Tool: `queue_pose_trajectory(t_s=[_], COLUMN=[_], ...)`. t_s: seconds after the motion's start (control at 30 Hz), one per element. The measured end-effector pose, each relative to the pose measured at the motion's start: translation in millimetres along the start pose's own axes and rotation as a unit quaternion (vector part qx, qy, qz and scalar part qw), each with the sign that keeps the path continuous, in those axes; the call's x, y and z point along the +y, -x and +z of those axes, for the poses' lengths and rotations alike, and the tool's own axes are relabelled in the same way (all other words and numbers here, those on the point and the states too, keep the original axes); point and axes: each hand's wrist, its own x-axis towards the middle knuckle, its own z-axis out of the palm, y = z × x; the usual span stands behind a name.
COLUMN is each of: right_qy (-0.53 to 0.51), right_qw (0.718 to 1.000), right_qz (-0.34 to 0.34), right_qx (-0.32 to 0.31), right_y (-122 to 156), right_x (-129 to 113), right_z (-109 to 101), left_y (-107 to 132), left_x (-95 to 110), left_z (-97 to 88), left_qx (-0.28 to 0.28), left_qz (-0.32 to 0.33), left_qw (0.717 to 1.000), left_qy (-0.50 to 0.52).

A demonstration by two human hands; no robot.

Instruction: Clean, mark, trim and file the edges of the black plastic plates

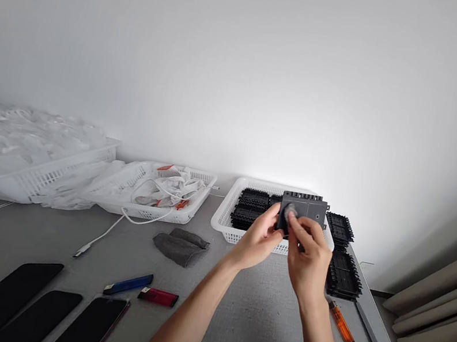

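I hold a dark grey rectangular plastic part (308, 209) up in front of me, above the white basket (225, 212). My left hand (258, 240) grips its left edge with closed fingers. My right hand (306, 254) pinches something small and grey, maybe a cloth or pad (290, 211), against the part's front face. The basket behind holds several black plastic parts (251, 207).
Stacks of black parts (343, 272) lie right of the basket. An orange lighter (342, 324), a blue lighter (128, 284), a red lighter (158, 297), a grey cloth (181, 245), three dark phones (37, 317) and baskets of white cables (163, 192) lie on the grey table.
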Motion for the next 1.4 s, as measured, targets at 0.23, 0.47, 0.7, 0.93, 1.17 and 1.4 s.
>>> queue_pose_trajectory(t_s=[0.23, 0.47, 0.7, 0.93, 1.17, 1.4], right_qy=[0.028, 0.057, -0.031, 0.064, 0.078, 0.085], right_qw=[0.998, 0.990, 0.999, 0.990, 0.981, 0.989], right_qz=[0.044, 0.081, 0.002, 0.124, 0.157, 0.083], right_qx=[0.035, 0.100, -0.029, 0.033, 0.088, 0.085], right_y=[-2, -2, 3, 1, -3, 1], right_x=[10, 26, -6, 24, 23, 7], right_z=[-9, -14, 8, -10, -28, 4], left_y=[-3, -1, -6, -8, -9, -7], left_x=[1, 6, -10, -12, -3, -2], left_z=[-12.7, -12.7, -3.3, -7.2, -11.7, -1.3], left_qx=[0.008, 0.029, 0.123, 0.191, 0.243, 0.229], left_qz=[-0.021, -0.027, -0.031, -0.040, -0.005, -0.014], left_qw=[0.997, 0.992, 0.974, 0.960, 0.940, 0.936], left_qy=[0.074, 0.123, 0.189, 0.199, 0.238, 0.268])
